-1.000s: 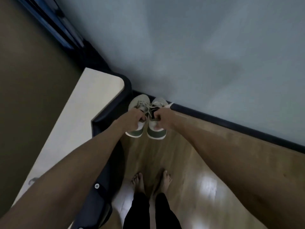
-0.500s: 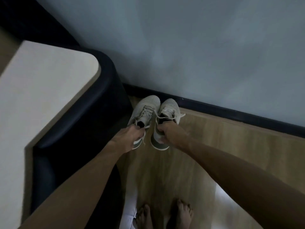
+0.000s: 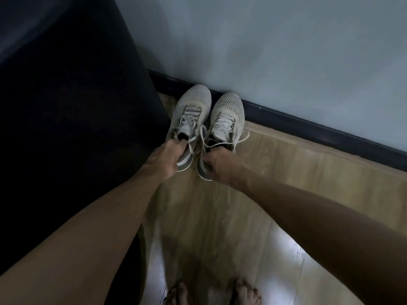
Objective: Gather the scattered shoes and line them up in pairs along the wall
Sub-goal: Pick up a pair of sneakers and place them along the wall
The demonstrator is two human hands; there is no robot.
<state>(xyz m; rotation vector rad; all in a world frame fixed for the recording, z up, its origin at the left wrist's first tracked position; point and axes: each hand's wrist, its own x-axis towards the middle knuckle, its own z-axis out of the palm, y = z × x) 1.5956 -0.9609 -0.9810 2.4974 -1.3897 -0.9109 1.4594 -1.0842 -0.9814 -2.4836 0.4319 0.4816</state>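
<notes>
Two pale mesh sneakers stand side by side on the wooden floor, toes against the dark skirting board (image 3: 308, 126) of the wall (image 3: 275, 51). My left hand (image 3: 165, 159) grips the heel collar of the left sneaker (image 3: 193, 106), fingers hooked into its opening. The heel of the right sneaker (image 3: 229, 111) is held the same way by my right hand (image 3: 222, 166). Loose white laces trail between and beside the shoes.
A dark piece of furniture (image 3: 77, 106) fills the left side, right beside the left sneaker. Wooden floor (image 3: 297, 172) runs to the right along the wall. My bare feet (image 3: 211, 293) stand at the bottom edge.
The view has dropped closer to the floor. The sneakers have come down and now rest with their toes at the skirting board; both hands still hold the heels.
</notes>
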